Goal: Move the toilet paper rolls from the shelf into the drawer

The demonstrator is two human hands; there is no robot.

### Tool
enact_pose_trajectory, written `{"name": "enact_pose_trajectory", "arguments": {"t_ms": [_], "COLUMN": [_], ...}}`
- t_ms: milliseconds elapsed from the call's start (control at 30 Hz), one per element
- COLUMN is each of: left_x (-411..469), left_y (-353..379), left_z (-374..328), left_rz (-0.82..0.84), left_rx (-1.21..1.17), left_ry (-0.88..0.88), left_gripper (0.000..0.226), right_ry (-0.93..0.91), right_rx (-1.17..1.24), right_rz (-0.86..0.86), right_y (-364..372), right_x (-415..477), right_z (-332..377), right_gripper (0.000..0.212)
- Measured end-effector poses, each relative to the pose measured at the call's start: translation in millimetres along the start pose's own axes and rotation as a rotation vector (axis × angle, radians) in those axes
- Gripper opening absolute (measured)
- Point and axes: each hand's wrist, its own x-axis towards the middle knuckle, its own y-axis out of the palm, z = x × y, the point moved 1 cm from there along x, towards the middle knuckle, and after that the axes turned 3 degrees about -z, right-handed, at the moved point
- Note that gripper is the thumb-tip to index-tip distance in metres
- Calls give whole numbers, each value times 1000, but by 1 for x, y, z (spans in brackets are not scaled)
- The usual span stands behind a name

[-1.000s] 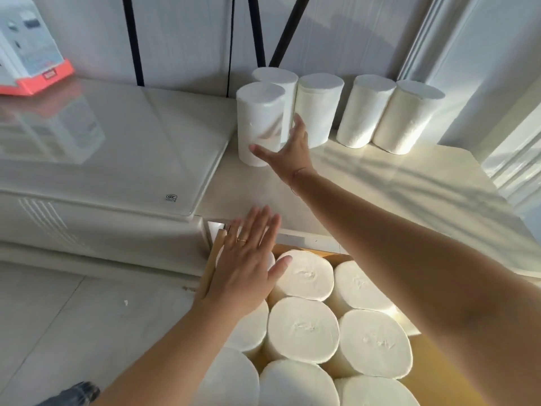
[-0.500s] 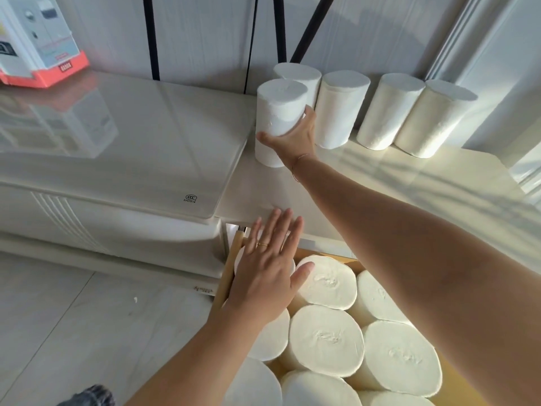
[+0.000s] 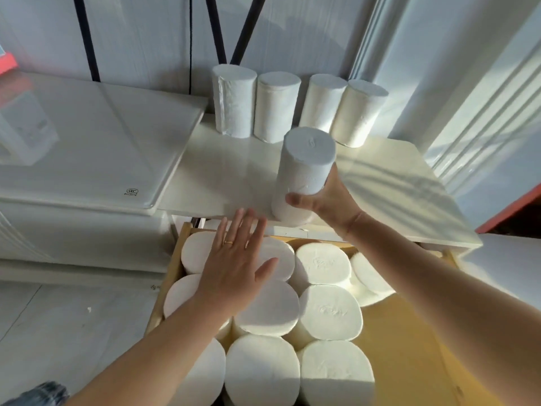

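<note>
Shelf point(image 3: 228, 171) and drawer point(image 3: 409, 332) take most of the view. The wooden drawer stands open just below the front edge of the shelf. Upright rolls in the drawer point(image 3: 328, 313) fill its left and middle part tightly, and bare bottom shows only at the right. Four rolls point(image 3: 276, 108) stand in a row at the back of the shelf, against the wall.

One toilet paper roll point(image 3: 306, 168) is near the front edge of the shelf, a little tilted. The right hand point(image 3: 329, 197) is clamped on its lower part, with the thumb in front. I cannot tell if its base touches the shelf.

The left hand point(image 3: 234, 268) is flat and spread over the packed rolls and holds nothing (pressing or only hovering is not clear). It wears a thin ring point(image 3: 228, 242).

The step in hand, I judge, is to carry this roll into the drawer. To do it well, grip softly so the paper is not crushed. Lower the roll upright into the free space at the right, close to its neighbours, and move the left hand out of the path.
</note>
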Motion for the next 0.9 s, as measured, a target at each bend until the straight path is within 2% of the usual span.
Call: {"name": "enact_pose_trajectory", "arguments": {"t_ms": [133,333,467,600,700,900], "left_x": [-9,-17,-15,-7,-5,-6], "left_y": [4,19,29,31,25,21], "left_z": [-26,-88,-113,-124,-128,-126], "left_rz": [51,203,163,147,153,173], "left_rx": [-96,-106,-82,-82,-55,-17], "left_ry": [96,309,361,325,342,357], "left_gripper": [69,68,76,74,67,68], "right_ry": [54,130,198,295,368,686], "right_rx": [-56,-74,-73,-56,-145,-163], "right_rz": [-22,-82,-130,-137,-98,-53], "right_y": [-63,-139,-171,-174,-168,-163], "right_x": [-68,-150,-183,-195,-192,-194], "right_z": [-2,-8,-25,-59,-85,-112], "right_gripper": [92,86,87,93,93,113]}}
